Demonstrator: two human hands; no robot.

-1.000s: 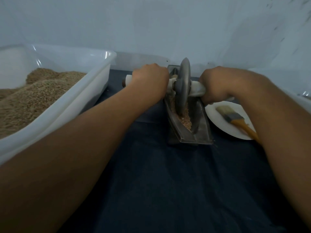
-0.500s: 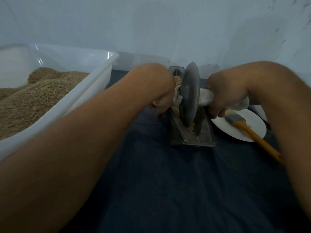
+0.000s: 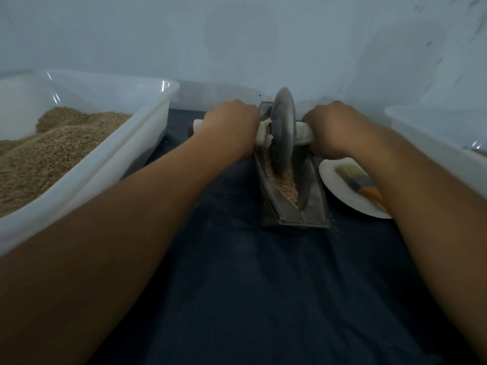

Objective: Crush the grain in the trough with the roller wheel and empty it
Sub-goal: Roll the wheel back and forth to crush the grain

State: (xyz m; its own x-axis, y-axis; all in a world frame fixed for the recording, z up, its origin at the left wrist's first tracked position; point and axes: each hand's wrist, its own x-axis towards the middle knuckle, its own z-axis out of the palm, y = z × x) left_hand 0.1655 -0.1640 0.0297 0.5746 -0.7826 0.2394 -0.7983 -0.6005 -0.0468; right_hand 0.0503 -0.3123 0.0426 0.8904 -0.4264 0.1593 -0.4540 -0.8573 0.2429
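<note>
The roller wheel (image 3: 283, 133) is stood upright in the far half of the metal trough (image 3: 315, 204), which is set on a dark cloth (image 3: 250, 285). Its cloth-wrapped axle is gripped by the left hand (image 3: 230, 125) and right hand (image 3: 332, 127), one either side. Crushed grain (image 3: 287, 184) is seen in the near end. A brush (image 3: 358, 180) is laid on a white plate (image 3: 340, 191) just right of the trough; a grain-filled tub (image 3: 110, 164) is placed at the left.

No readable text, no labels, no brands, no numbers, no signs on anything in view
</note>
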